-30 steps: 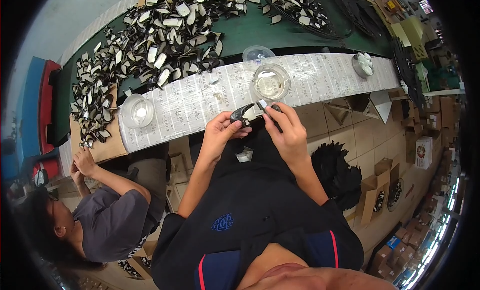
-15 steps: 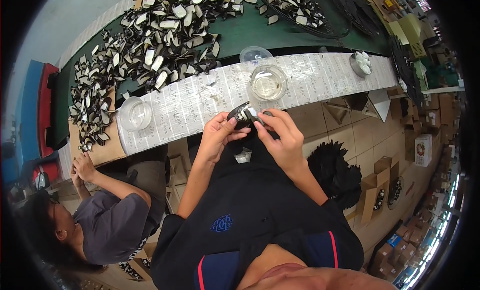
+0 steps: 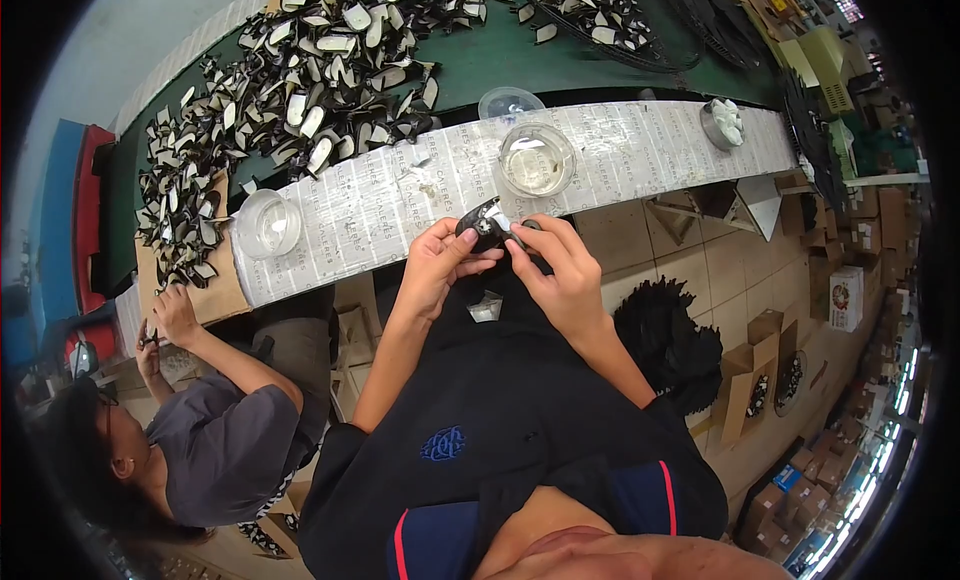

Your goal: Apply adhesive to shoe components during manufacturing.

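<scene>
In front of my chest, by the table's near edge, is a black shoe heel [image 3: 478,226] with a pale face showing at its upper right. My left hand [image 3: 436,266] grips it from the left, thumb on its front and fingers curled beneath. Against its right side, my right hand [image 3: 558,268] is closed in a pinch. Between those fingers shows a small dark thing [image 3: 514,242]; whether it belongs to the heel or is a separate tool, I cannot tell. A clear round tub [image 3: 536,192] of pale liquid stands just beyond my hands.
Many black heels with pale faces [image 3: 300,110] are heaped on the green belt [image 3: 480,65]. On the paper-covered ledge [image 3: 370,205] are another clear tub [image 3: 268,257] and a metal cup [image 3: 722,126] of white pieces. A co-worker [image 3: 215,420] sits at left. Black cut pieces [image 3: 670,345] lie right.
The heel has turned a little in my hands, and my right fingers have shifted slightly left. The co-worker's hands have moved apart, with a dark piece in one of them.
</scene>
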`<state>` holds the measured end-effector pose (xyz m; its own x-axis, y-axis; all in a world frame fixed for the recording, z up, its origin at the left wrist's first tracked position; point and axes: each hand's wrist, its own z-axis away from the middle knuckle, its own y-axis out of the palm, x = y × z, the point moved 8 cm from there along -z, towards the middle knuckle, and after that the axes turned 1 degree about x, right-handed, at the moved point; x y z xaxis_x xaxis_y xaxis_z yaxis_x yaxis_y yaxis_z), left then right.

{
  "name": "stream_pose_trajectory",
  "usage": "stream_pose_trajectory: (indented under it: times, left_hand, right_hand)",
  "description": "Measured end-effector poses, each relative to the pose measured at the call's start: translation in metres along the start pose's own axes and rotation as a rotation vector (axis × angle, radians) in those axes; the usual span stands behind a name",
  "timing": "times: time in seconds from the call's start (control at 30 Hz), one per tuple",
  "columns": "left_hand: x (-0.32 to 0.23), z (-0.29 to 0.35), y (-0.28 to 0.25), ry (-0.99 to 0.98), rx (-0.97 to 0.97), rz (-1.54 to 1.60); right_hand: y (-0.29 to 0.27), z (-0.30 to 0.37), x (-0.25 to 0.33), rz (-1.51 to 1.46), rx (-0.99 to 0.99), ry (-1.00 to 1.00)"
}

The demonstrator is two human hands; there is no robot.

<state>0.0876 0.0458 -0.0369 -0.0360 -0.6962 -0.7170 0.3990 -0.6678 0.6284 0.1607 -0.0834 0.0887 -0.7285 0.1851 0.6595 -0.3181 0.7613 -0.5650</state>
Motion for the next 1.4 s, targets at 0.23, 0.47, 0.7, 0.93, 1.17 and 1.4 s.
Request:
stream_pose_trajectory:
  times: [0.23, 0.47, 0.7, 0.93, 1.17, 1.4]
  left_hand:
    - [0.003, -0.003, -0.004, -0.01, -0.033, 0.02]
    - [0.007, -0.004, -0.007, -0.016, -0.028, 0.036]
    - [0.005, -0.004, -0.004, -0.012, -0.022, 0.039]
    - [0.006, -0.006, -0.008, -0.016, -0.021, 0.023]
    - [0.006, -0.005, -0.006, -0.007, -0.006, 0.04]
    - [-0.012, 0.016, 0.029, 0.075, 0.254, 0.421]
  right_hand:
    - [-0.01, -0.002, -0.013, 0.044, -0.037, 0.036]
    - [-0.021, -0.007, -0.012, 0.011, -0.073, 0.059]
    - [-0.006, -0.006, 0.0, -0.02, -0.004, -0.009]
    - [-0.013, -0.006, -0.018, 0.062, -0.049, 0.027]
    - [-0.044, -0.012, -0.056, -0.029, -0.213, 0.158]
    - [-0.053, -0.011, -0.19, -0.228, -0.415, 0.459]
